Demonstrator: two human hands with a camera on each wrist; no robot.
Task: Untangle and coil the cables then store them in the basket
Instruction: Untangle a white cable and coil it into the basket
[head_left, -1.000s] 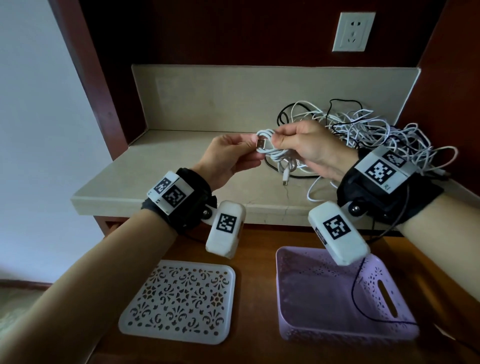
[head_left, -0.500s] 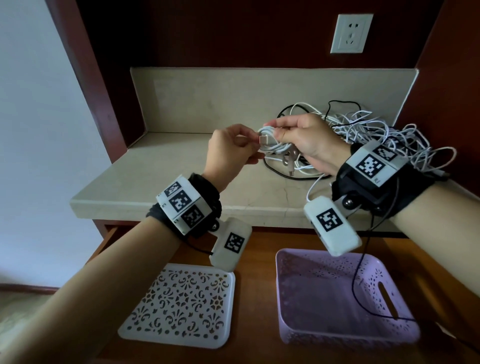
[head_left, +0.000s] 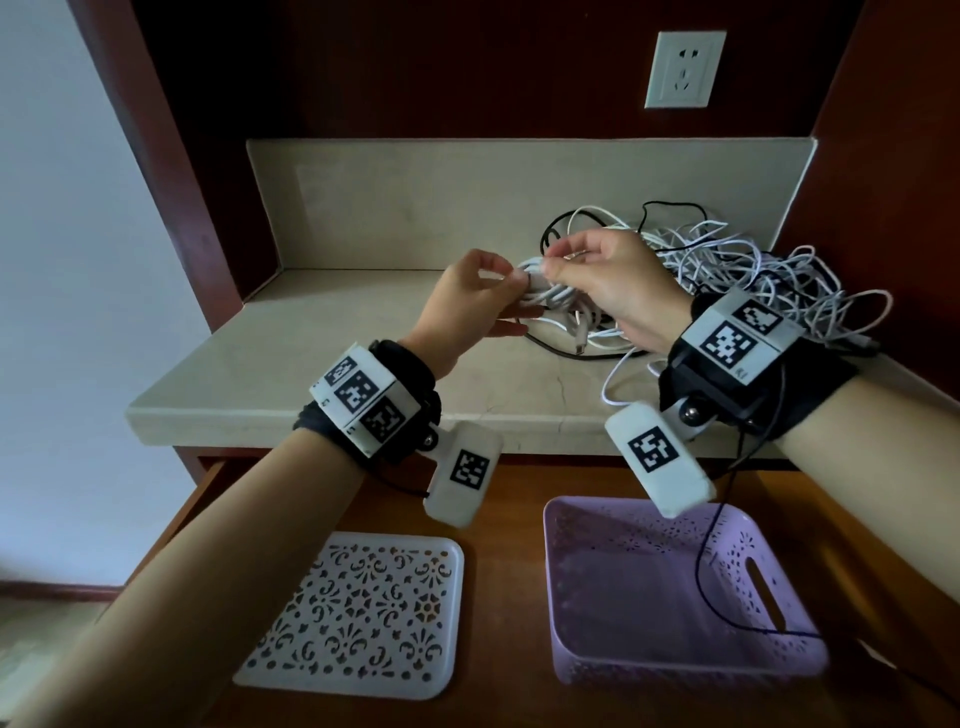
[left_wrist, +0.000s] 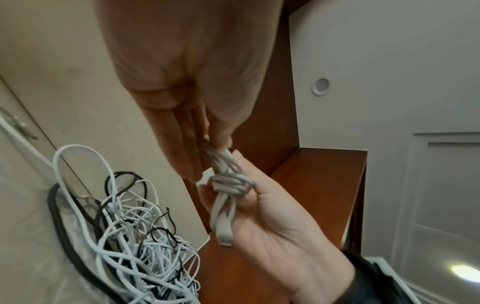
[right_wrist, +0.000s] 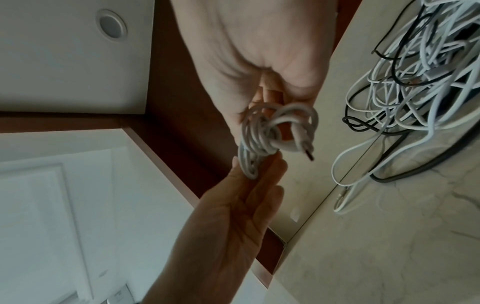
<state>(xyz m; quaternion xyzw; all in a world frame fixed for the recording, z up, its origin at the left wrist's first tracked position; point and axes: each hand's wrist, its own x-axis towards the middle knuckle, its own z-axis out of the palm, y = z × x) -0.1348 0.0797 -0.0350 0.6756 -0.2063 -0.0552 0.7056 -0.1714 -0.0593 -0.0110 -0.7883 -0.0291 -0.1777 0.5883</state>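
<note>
Tying off the coiled white cable (left_wrist: 228, 185)

Both hands' fingers (head_left: 558, 267) pinched it; next I needed it cinched, then dropped into the basket (head_left: 779, 670) below.

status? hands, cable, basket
Left hand and right hand both pinch the coiled white cable, wrap nearly tied. Purple basket holds no cables. Tangled pile waits on the shelf; nothing blocks the drop.

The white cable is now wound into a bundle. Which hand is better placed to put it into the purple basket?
Probably the right hand: it grips the coiled white cable, and the purple basket lies directly below that wrist. The left hand only pinches one end.
</note>
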